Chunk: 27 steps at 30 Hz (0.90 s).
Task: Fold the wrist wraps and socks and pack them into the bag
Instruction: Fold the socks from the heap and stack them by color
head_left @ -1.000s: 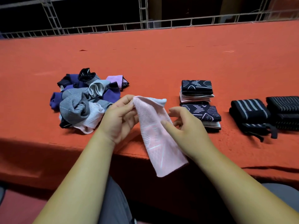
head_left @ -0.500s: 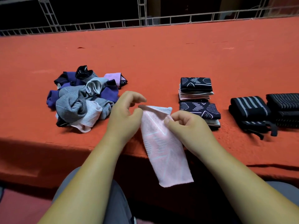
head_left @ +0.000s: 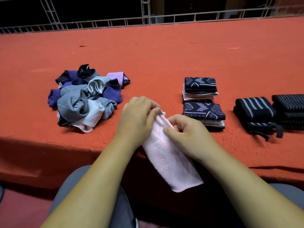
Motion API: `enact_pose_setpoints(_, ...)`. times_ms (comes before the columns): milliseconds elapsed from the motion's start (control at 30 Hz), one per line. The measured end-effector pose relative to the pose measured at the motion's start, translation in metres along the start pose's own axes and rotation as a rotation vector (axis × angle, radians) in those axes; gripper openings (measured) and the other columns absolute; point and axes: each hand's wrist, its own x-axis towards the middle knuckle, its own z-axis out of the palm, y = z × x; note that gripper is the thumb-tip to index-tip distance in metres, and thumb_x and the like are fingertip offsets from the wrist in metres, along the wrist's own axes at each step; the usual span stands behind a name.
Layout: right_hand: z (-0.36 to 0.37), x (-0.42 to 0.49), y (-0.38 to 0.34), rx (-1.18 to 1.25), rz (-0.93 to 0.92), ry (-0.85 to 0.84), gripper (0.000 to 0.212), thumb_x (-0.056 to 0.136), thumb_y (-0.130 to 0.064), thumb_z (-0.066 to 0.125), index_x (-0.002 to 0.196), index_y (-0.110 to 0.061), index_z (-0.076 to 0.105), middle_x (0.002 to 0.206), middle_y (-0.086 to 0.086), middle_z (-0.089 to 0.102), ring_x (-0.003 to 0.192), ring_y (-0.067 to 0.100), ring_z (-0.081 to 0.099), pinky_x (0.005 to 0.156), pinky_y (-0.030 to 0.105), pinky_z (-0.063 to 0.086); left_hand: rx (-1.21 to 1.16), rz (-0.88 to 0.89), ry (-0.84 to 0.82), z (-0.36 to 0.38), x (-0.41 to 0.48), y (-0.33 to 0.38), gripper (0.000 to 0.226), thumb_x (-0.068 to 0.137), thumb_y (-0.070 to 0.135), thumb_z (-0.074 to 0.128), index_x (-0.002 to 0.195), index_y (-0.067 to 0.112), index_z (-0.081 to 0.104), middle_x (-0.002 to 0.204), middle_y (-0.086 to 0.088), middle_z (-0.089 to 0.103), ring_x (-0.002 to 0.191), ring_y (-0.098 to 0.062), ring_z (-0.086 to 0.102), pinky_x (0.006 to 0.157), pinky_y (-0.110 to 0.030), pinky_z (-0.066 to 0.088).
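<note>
Table [head_left: 164, 55]: covered in orange-red cloth. Its near edge runs across the view just beneath both hands.
Pink sock [head_left: 171, 163]: held in the air over the near edge, about midway along it. The top end is bunched between the two hands. The rest hangs slanting down past the edge toward the lap, with the lower end free. A pale line pattern shows on its face.
Left hand [head_left: 137, 120]: on the sock's left side. Its fingers [head_left: 152, 109] are curled over the top end and grip it. The fingertips are blurred.
Right hand [head_left: 190, 135]: on the sock's right side, a little lower than the left. Its fingers are curled and the thumb is pressed on the sock's face, pinching the cloth just below the top end.
Sock against fingers: the top end lies between the two sets of fingers and touches both. The hands sit close together across it.
Loose socks [head_left: 82, 101]: an unfolded heap of grey, purple, black and pale pink. It lies left of the hands, near the near edge and apart from the left hand.
Far stack [head_left: 199, 88]: folded socks right of the hands, with a dark patterned one on top and pale ones beneath.
Near stack [head_left: 204, 114]: the same make-up, just in front of the far stack and close to the right hand.
Wrist wraps [head_left: 255, 112]: two black striped bundles side by side, further right along the near edge. The outer one is cut off by the frame, and straps trail toward the edge.
Truss [head_left: 148, 18]: metal framework beyond the far edge.
Trousers [head_left: 121, 203]: grey, below the near edge.
</note>
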Motion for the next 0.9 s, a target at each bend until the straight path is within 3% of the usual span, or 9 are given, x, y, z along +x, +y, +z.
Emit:
enact_pose_setpoints(100, -0.002, -0.001, -0.004, 0.008, -0.052, -0.056, 0.010, 0.097, -0.023, 0.072, 0.102, -0.032, 0.074, 0.067, -0.012, 0.051, 0.063, 0.002, 0.048, 0.063, 0.025, 0.041, -0.131, -0.285, 0.143, 0.000, 0.000, 0.000, 0.011, 0.103, 0.024, 0.059, 0.095, 0.025, 0.067, 0.096, 0.012, 0.068, 0.096, -0.015, 0.062, 0.092, -0.045, 0.050)
enact_pose_setpoints(200, -0.004, -0.001, -0.006, -0.008, -0.054, -0.051, 0.012, 0.096, -0.021, 0.071, 0.101, -0.032, 0.073, 0.067, -0.011, 0.053, 0.063, 0.002, 0.049, 0.064, 0.024, 0.042, -0.453, -0.476, 0.130, -0.002, 0.001, 0.010, 0.013, 0.104, 0.021, 0.064, 0.094, 0.022, 0.072, 0.091, 0.012, 0.073, 0.088, -0.002, 0.065, 0.084, -0.026, 0.051)
enact_pose_setpoints(333, -0.006, -0.004, -0.006, 0.020, -0.046, -0.015, 0.002, 0.096, -0.030, 0.074, 0.095, -0.029, 0.073, 0.078, -0.008, 0.069, 0.072, 0.011, 0.063, 0.071, 0.029, 0.049, -0.670, -0.405, 0.024, -0.006, 0.001, 0.017, 0.011, 0.103, 0.018, 0.068, 0.096, 0.016, 0.076, 0.091, 0.009, 0.075, 0.087, -0.005, 0.066, 0.083, -0.026, 0.051)
enact_pose_setpoints(400, -0.005, -0.004, -0.005, 0.089, -0.033, 0.031, 0.016, 0.097, -0.041, 0.074, 0.093, -0.025, 0.074, 0.082, -0.007, 0.073, 0.077, 0.015, 0.067, 0.074, 0.034, 0.052, -0.718, -0.380, -0.013, -0.007, 0.001, 0.019, 0.009, 0.100, 0.018, 0.072, 0.094, 0.015, 0.078, 0.093, 0.006, 0.078, 0.090, -0.008, 0.068, 0.086, -0.031, 0.054)
enact_pose_setpoints(500, -0.007, -0.003, -0.008, 0.203, -0.019, 0.084, 0.017, 0.100, -0.041, 0.073, 0.093, -0.026, 0.078, 0.080, -0.007, 0.075, 0.071, 0.005, 0.063, 0.070, 0.032, 0.050, -0.732, -0.350, -0.086, -0.007, -0.001, 0.025, 0.006, 0.097, 0.018, 0.077, 0.092, 0.016, 0.080, 0.094, 0.000, 0.079, 0.093, -0.012, 0.070, 0.090, -0.038, 0.056)
enact_pose_setpoints(667, -0.010, -0.001, -0.002, 0.351, 0.039, 0.141, 0.012, 0.103, -0.022, 0.068, 0.103, -0.027, 0.079, 0.077, -0.010, 0.073, 0.071, 0.005, 0.060, 0.069, 0.030, 0.047, -0.717, -0.383, -0.135, -0.010, 0.001, 0.014, 0.011, 0.099, 0.019, 0.075, 0.110, 0.018, 0.078, 0.103, 0.008, 0.078, 0.096, -0.004, 0.067, 0.088, -0.020, 0.051)
enact_pose_setpoints(767, -0.015, 0.001, -0.003, 0.425, 0.082, 0.201, 0.013, 0.104, -0.017, 0.066, 0.104, -0.022, 0.078, 0.079, -0.007, 0.073, 0.069, 0.007, 0.059, 0.066, 0.029, 0.046, -0.795, -0.545, -0.300, -0.010, -0.002, 0.002, 0.025, 0.098, 0.029, 0.076, 0.122, 0.022, 0.074, 0.109, 0.008, 0.076, 0.101, -0.008, 0.068, 0.090, -0.030, 0.053)
enact_pose_setpoints(833, -0.020, 0.002, -0.003, 0.408, 0.085, 0.250, 0.013, 0.104, -0.018, 0.065, 0.102, -0.022, 0.078, 0.081, -0.007, 0.072, 0.070, 0.007, 0.058, 0.065, 0.028, 0.046, -0.985, -0.683, -0.400, -0.010, -0.005, 0.001, 0.025, 0.099, 0.020, 0.075, 0.121, 0.009, 0.072, 0.105, -0.006, 0.076, 0.098, -0.019, 0.071, 0.092, -0.045, 0.057)
enact_pose_setpoints(900, -0.025, 0.002, -0.002, 0.395, 0.089, 0.275, 0.013, 0.104, -0.022, 0.065, 0.102, -0.022, 0.078, 0.083, -0.003, 0.071, 0.071, 0.009, 0.057, 0.067, 0.031, 0.046, -1.046, -0.712, -0.412, -0.009, -0.006, 0.003, 0.016, 0.099, 0.013, 0.072, 0.112, 0.005, 0.073, 0.104, -0.014, 0.075, 0.096, -0.025, 0.072, 0.097, -0.053, 0.057)
